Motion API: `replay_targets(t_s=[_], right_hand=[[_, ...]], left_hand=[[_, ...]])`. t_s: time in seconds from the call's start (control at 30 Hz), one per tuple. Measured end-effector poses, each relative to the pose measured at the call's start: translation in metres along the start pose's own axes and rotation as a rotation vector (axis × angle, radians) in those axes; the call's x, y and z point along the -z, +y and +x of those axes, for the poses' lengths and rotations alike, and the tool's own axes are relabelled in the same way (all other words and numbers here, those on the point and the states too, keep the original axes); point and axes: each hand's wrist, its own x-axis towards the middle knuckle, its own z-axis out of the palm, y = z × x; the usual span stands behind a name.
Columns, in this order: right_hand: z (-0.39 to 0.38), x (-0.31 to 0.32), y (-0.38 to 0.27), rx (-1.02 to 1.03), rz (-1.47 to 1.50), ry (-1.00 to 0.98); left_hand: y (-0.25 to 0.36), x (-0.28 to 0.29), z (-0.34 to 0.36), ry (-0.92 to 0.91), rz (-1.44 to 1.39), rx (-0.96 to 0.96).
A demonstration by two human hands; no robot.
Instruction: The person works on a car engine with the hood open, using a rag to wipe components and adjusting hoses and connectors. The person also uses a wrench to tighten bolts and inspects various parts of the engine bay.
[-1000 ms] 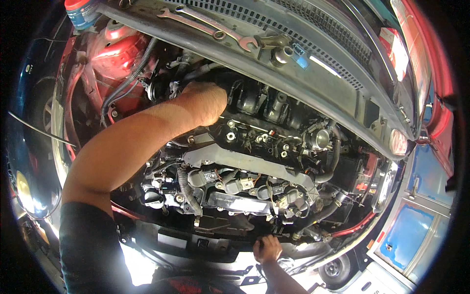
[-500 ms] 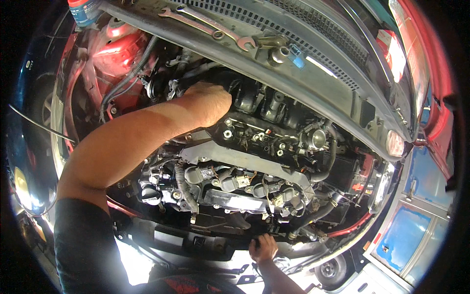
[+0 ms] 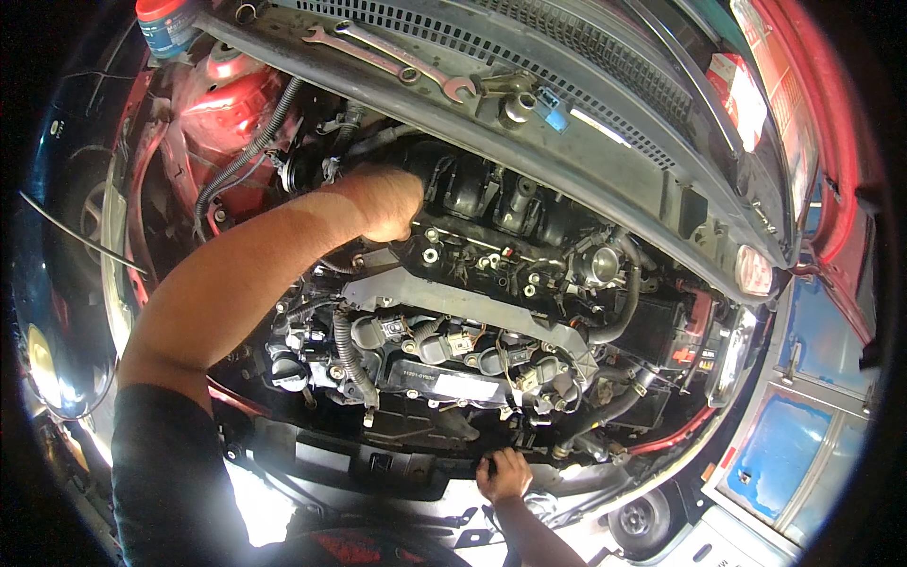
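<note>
My left hand (image 3: 385, 201) reaches deep into the engine bay, behind the metal rail of the engine. It lies beside the black intake manifold (image 3: 465, 194); its fingers are hidden, so whatever they touch cannot be seen. At the front of the car my right hand (image 3: 504, 474) rests with curled fingers on the edge of the front panel (image 3: 416, 474). Between the hands sits the engine, with a grey heat-shield-like cover strip (image 3: 453, 298) and several ignition coils (image 3: 442, 346) along it.
Two wrenches (image 3: 392, 57), a ratchet with a socket (image 3: 516, 109) and a blue connector-like piece (image 3: 551, 110) lie on the cowl. A red-capped jar (image 3: 165, 26) stands at the far left. The battery (image 3: 694, 354) is at right, near a blue-and-grey cabinet (image 3: 784, 454).
The whole view has shifted slightly, so the cowl tools appear further left. My left hand has moved a little to the left by the manifold. My right hand stays on the front edge.
</note>
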Motion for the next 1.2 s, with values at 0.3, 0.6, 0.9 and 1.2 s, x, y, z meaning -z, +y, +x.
replay_targets(t_s=[0.3, 0.6, 0.9, 1.2], right_hand=[[0.000, 0.003, -0.003, -0.026, -0.016, -0.026], [0.001, 0.003, -0.002, 0.005, -0.004, 0.010], [-0.001, 0.002, -0.003, -0.014, 0.012, 0.040], [-0.002, -0.003, -0.002, -0.002, 0.029, 0.138]], left_hand=[[0.020, 0.007, 0.011, -0.073, 0.070, 0.190], [0.039, 0.006, -0.002, 0.019, 0.068, 0.233], [0.040, -0.001, 0.004, 0.017, 0.094, 0.276], [0.033, -0.006, 0.011, -0.035, 0.153, 0.299]])
